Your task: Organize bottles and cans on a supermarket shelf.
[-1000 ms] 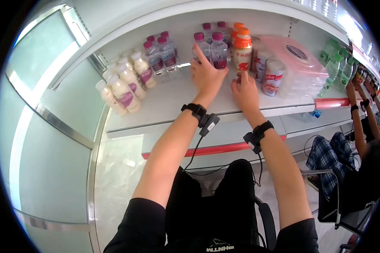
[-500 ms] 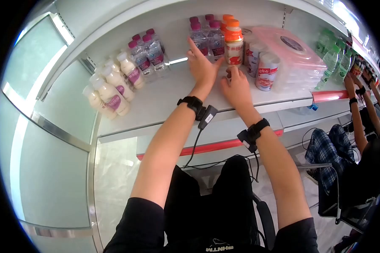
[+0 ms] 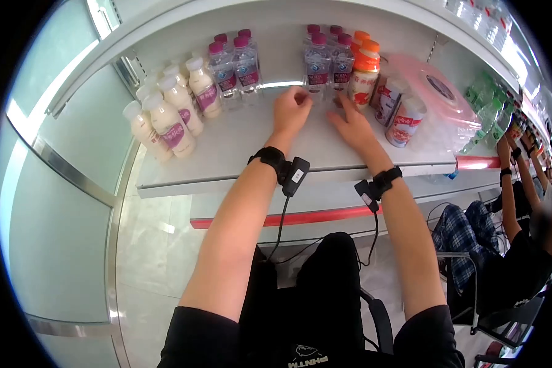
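My left hand is over the white shelf with its fingers curled in, just in front and to the left of a group of clear water bottles with magenta caps. Nothing shows in its grasp. Beside it, my right hand has thumb and fingers apart, its fingertips close to the base of the right front water bottle. An orange-capped milk drink bottle stands right behind that hand. Further right are a red-and-white can and another can. Each wrist wears a black strap with a cabled box.
To the left stand another group of magenta-capped water bottles and several cream-coloured bottles with purple labels. Pink-lidded clear boxes and green bottles are at the right. A person sits further right, hands at the shelf.
My left hand has drawn back from the water bottles, its pointing finger now curled. My right hand's fingers have stretched out towards the bottles. The whole view has shifted a little.
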`<act>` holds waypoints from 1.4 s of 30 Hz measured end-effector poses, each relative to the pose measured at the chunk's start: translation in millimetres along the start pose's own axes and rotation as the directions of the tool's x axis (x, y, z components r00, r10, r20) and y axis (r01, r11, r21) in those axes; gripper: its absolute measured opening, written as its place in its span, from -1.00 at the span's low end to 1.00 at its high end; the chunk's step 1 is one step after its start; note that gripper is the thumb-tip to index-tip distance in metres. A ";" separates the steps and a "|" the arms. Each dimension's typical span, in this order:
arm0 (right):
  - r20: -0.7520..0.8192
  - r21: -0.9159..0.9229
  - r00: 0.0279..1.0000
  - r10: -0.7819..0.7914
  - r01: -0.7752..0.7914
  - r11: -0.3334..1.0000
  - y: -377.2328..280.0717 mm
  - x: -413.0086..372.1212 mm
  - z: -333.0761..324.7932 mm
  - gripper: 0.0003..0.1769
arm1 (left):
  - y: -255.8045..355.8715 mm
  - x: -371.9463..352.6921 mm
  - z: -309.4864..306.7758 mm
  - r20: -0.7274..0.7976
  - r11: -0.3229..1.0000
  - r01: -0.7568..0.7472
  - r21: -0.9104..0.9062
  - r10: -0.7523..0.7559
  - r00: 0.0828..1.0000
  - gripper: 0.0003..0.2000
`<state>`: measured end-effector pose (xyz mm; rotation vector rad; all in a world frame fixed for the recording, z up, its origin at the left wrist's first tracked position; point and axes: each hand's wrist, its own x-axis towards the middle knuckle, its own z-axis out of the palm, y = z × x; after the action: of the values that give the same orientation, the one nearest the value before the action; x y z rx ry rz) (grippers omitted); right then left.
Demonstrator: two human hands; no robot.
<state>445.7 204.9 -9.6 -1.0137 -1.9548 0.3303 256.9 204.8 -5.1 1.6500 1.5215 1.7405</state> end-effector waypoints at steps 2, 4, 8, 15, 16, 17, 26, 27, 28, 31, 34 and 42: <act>0.004 -0.051 1.000 0.002 -0.001 0.999 1.4 -1.8 2.0 -0.30 | 4.0 -4.7 -1.9 0.114 0.999 -0.042 0.031 0.039 0.993 -0.71; 0.001 -0.100 1.000 0.014 -0.014 0.995 0.7 -3.9 -2.1 -0.27 | 6.0 -6.1 -1.4 0.138 0.999 -0.003 0.035 -0.002 0.990 -0.68; 0.064 -0.051 0.997 0.038 -0.035 0.998 2.3 0.4 -6.3 -0.23 | 5.0 -7.5 4.5 0.161 0.987 -0.013 -0.160 0.039 0.986 -0.64; 0.122 -0.070 0.990 0.076 -0.068 0.995 -9.3 0.1 -8.8 -0.18 | -2.1 -1.5 4.9 0.029 0.984 -0.123 0.132 0.120 0.992 -0.57; 0.124 -0.071 0.989 0.077 -0.068 0.995 -10.7 0.2 -8.6 -0.18 | -5.8 -1.7 7.3 -0.145 0.957 -0.148 0.249 0.188 0.971 -0.57; 0.146 -0.070 0.984 0.102 -0.093 0.993 -12.0 -0.4 -8.0 -0.16 | -10.0 -3.4 9.0 -0.143 0.958 -0.145 0.249 0.184 0.972 -0.57; 0.214 -0.126 0.966 0.148 -0.123 0.984 -12.4 0.0 -5.6 -0.05 | 12.1 -6.3 -7.8 0.063 0.999 0.034 0.009 -0.035 0.997 -0.49; 0.232 -0.068 0.960 0.157 -0.145 0.987 -10.3 0.3 -6.1 -0.03 | 12.6 -6.2 -8.0 0.073 0.999 0.048 0.009 -0.048 0.996 -0.49; 0.234 -0.063 0.959 0.158 -0.147 0.987 -8.4 0.3 -4.3 -0.03 | 12.8 -7.4 -7.9 0.086 0.998 0.062 0.009 -0.063 0.994 -0.50; 0.208 -0.156 0.970 0.122 -0.090 0.984 -8.7 -1.7 -2.0 0.01 | 11.9 -9.7 -6.6 0.086 1.000 0.029 0.001 -0.029 0.996 -0.47; 0.241 -0.241 0.965 0.103 -0.043 0.970 -13.1 -2.1 -5.1 0.04 | 15.9 -7.4 -7.5 0.212 0.987 0.094 0.131 -0.121 0.970 -0.47; 0.100 -0.108 0.992 0.078 -0.067 0.992 -6.5 -1.1 -1.9 -0.06 | 0.1 -8.4 0.5 0.111 0.999 0.004 -0.041 0.001 0.994 -0.44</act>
<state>444.1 199.6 -5.4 -1.1581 -2.0495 0.3299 259.8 198.4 -9.7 1.6946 1.4272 1.6386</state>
